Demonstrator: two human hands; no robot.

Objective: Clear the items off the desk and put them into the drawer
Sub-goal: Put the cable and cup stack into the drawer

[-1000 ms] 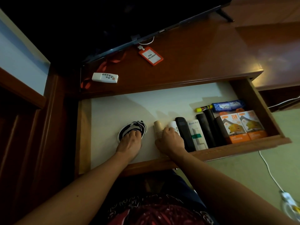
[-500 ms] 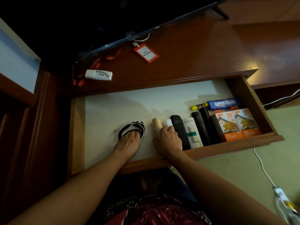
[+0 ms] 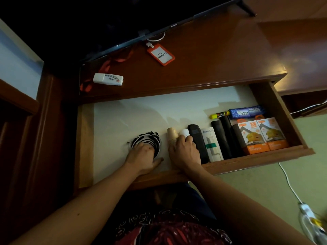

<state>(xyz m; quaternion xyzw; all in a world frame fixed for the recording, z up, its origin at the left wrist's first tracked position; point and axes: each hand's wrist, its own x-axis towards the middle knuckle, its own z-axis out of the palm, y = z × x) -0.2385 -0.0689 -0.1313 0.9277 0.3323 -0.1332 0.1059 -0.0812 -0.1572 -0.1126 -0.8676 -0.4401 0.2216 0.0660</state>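
The wooden drawer [image 3: 261,157] stands pulled out, its floor lined white. My left hand [image 3: 142,156] presses down on a coil of black and white cables [image 3: 141,137] near the drawer's middle. My right hand [image 3: 184,152] rests on a tan paper cup [image 3: 171,134] and a small white tube [image 3: 184,132] lying beside it. Further right lie a black remote [image 3: 195,134], a white box [image 3: 211,144], two black cylinders [image 3: 222,137], two orange charger boxes [image 3: 260,137], a blue packet [image 3: 246,112] and a yellow marker [image 3: 219,114]. On the desk top sit a white remote [image 3: 108,79] and an orange ID badge [image 3: 161,54].
A dark TV [image 3: 106,23] stands at the back of the desk [image 3: 221,55], with a red lanyard [image 3: 108,65] under its edge. A white cable [image 3: 290,186] runs over the green floor at right to a plug [image 3: 306,209]. The drawer's left part is bare.
My left hand has spread flatter over the cable coil. My right hand's fingers have shifted from the cup onto the white tube. The camera view has drifted slightly.
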